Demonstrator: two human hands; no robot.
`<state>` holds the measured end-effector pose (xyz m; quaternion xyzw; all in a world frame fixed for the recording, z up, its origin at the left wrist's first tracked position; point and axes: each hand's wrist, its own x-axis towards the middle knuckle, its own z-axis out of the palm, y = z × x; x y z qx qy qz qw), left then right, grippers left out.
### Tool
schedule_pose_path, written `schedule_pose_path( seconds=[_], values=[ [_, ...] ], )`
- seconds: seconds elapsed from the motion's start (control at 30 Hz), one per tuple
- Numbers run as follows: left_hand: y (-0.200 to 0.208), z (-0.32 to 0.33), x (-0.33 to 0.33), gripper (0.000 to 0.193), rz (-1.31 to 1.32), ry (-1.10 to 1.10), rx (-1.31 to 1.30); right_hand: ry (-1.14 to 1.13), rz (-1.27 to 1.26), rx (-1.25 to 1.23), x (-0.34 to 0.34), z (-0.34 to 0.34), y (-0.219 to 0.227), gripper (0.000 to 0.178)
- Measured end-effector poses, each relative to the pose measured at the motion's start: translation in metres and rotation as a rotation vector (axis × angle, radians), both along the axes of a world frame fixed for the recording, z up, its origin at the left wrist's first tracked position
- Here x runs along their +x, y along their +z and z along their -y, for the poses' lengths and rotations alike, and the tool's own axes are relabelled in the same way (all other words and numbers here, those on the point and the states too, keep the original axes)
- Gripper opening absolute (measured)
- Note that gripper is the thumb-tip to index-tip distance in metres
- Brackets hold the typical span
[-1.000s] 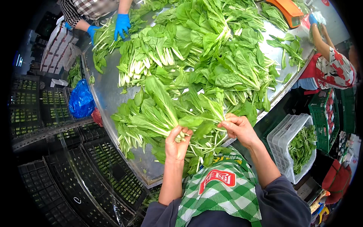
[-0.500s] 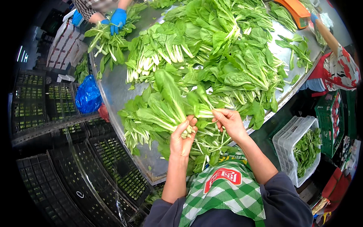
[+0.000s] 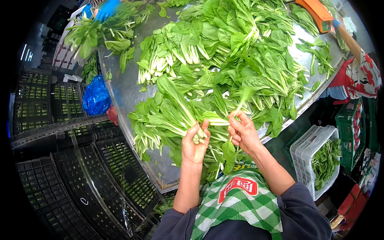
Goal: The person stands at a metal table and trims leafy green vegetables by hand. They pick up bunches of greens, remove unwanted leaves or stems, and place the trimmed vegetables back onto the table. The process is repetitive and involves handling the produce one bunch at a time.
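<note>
My left hand (image 3: 195,143) is closed around the stem ends of a small bunch of leafy greens (image 3: 176,105), whose pale cut ends show at the thumb. Just to its right, my right hand (image 3: 242,132) pinches a single leaf stalk (image 3: 239,108) between thumb and fingertips; its tip is blurred. Another leaf (image 3: 228,155) hangs down below the right fingers. Both hands are above loose greens (image 3: 146,130) at the near edge of the metal table (image 3: 120,86). A big heap of the same greens (image 3: 224,44) covers the table's middle.
At the far left, a blue-gloved hand (image 3: 107,10) holds more greens. A person in a floral sleeve (image 3: 362,74) stands at the right, near an orange tool or holder (image 3: 318,14). A white crate (image 3: 300,150) stands lower right; black crates (image 3: 80,188) and a blue bag (image 3: 96,96) are left.
My right hand now holds a stalk upright, and a leaf dangles below its fingers. My left hand has hardly moved. The gloved hand at the far left has moved further left with its greens.
</note>
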<state>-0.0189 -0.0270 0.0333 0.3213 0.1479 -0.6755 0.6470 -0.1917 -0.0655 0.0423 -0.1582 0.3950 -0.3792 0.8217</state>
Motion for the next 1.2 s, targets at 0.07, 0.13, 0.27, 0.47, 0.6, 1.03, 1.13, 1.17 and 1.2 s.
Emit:
schedule_pose_path(
  seconds=[0.07, 0.13, 0.27, 0.47, 0.6, 1.03, 1.13, 1.17, 1.2],
  values=[
    [0.000, 0.001, -0.004, 0.012, 0.040, -0.004, 0.021, -0.068, -0.081, 0.033, 0.002, -0.003, 0.000, 0.012],
    [0.001, 0.002, -0.009, 0.011, 0.060, -0.017, 0.045, -0.146, -0.140, 0.063, 0.003, -0.007, -0.002, 0.014],
    [-0.001, 0.001, -0.019, 0.014, 0.121, -0.063, 0.050, -0.295, -0.208, 0.135, 0.005, -0.012, -0.008, 0.020],
    [-0.001, 0.002, -0.034, 0.011, 0.141, -0.086, 0.082, -0.390, -0.181, 0.213, -0.005, -0.016, -0.015, 0.019],
    [-0.001, 0.002, -0.038, 0.016, 0.147, -0.058, 0.056, -0.343, -0.127, 0.215, -0.013, -0.014, -0.019, 0.019],
    [-0.020, -0.005, -0.043, 0.058, 0.258, -0.173, -0.020, -0.154, -0.033, 0.367, 0.014, -0.023, -0.013, 0.026],
    [-0.020, -0.008, -0.034, 0.056, 0.322, -0.075, 0.088, -0.199, -0.090, 0.272, 0.014, -0.023, -0.018, 0.023],
    [-0.015, -0.007, -0.030, 0.056, 0.332, -0.010, 0.039, -0.216, -0.139, 0.186, 0.013, -0.021, -0.021, 0.022],
    [-0.012, -0.007, -0.024, 0.055, 0.378, 0.062, 0.089, -0.233, -0.190, 0.100, 0.012, -0.019, -0.024, 0.020]
  ],
)
